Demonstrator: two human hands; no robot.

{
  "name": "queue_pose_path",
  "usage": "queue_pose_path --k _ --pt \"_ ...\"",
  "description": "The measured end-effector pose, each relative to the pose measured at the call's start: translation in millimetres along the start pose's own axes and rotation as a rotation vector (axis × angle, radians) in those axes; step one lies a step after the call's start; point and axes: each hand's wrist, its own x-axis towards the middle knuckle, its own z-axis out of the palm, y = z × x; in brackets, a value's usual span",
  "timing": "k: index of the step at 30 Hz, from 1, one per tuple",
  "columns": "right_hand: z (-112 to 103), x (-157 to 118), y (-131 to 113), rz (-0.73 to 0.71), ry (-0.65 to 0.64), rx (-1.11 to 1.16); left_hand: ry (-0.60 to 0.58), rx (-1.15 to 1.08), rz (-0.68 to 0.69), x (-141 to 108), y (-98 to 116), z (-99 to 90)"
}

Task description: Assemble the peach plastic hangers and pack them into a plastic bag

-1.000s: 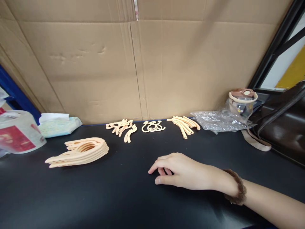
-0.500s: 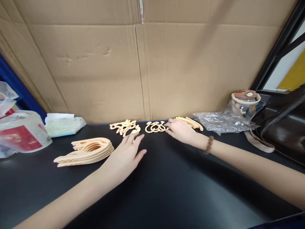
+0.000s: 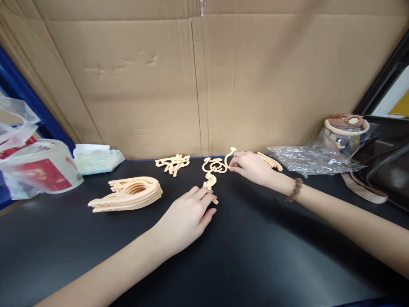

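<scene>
My left hand [image 3: 188,215] is low over the black table, fingers bent down onto a small curved cream plastic piece [image 3: 210,181]; the fingertips partly hide their grip. My right hand [image 3: 254,168] pinches the lower end of a cream plastic hook [image 3: 228,157], which stands up from the fingertips. Close beside it lie several similar loose hooks [image 3: 217,165]. A bunch of slim cream pieces [image 3: 271,162] is just behind my right hand. Farther left is a pile of small cream pieces [image 3: 174,163]. A neat stack of curved cream hanger parts [image 3: 128,200] lies left of my left hand.
A cardboard wall [image 3: 143,94] closes off the back. At the left stand a plastic-wrapped roll [image 3: 41,166] and a soft packet [image 3: 97,160]. Clear plastic wrap [image 3: 297,160], a lidded cup [image 3: 347,132] and a dark bag [image 3: 386,157] are at the right.
My left hand has moved right and nearer, bringing the small curved piece away from the left pile. My right hand has raised one hook off the loose group. The view has shifted slightly.
</scene>
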Motion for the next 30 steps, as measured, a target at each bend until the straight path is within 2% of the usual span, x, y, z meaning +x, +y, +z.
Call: queue_pose_path --k 3,5,8,12,16,24,30 --pt "-9 -19 -20 -0.033 0.022 -0.006 -0.007 -0.121 0.186 -1 2 -0.3" --pt "-12 -35 -34 -0.085 0.015 -0.009 0.002 -0.192 0.23 -1 2 -0.4" --pt "-11 -55 -47 -0.145 0.009 -0.006 0.017 -0.228 0.17 1 1 -1.7" --pt "-4 -67 -46 -0.151 -0.01 0.126 0.053 -0.226 0.081 4 -7 -3.5" --pt "-3 -68 -40 -0.107 -0.048 0.272 0.106 -0.23 0.016 4 -19 -1.1" --pt "0 -67 -34 -0.078 -0.051 0.326 0.183 -0.27 -0.098 6 -23 9.9" --pt "-1 -66 -32 -0.073 -0.058 0.326 0.192 -0.27 -0.092 9 -25 14.1"
